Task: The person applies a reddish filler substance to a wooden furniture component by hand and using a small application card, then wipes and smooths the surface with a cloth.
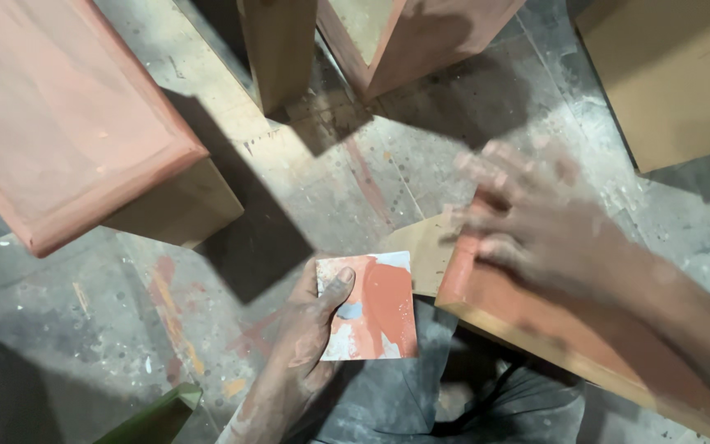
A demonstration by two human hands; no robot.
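My left hand (310, 333) holds a small square card (373, 308) smeared with red-orange paste, thumb pressed on its top left corner. My right hand (527, 218) is blurred by motion. Its fingers are spread and rest on the near end of a red-coated wooden board (536, 321) that runs from the middle toward the lower right. The card sits just left of that board's end.
A large red-coated wooden piece (67, 123) stands at the upper left. Other wooden pieces stand at top centre (281, 49), beside it (412, 37) and at the upper right (675, 74). The concrete floor (125, 329) is dusty and paint-stained. A green edge (158, 415) shows at the bottom left.
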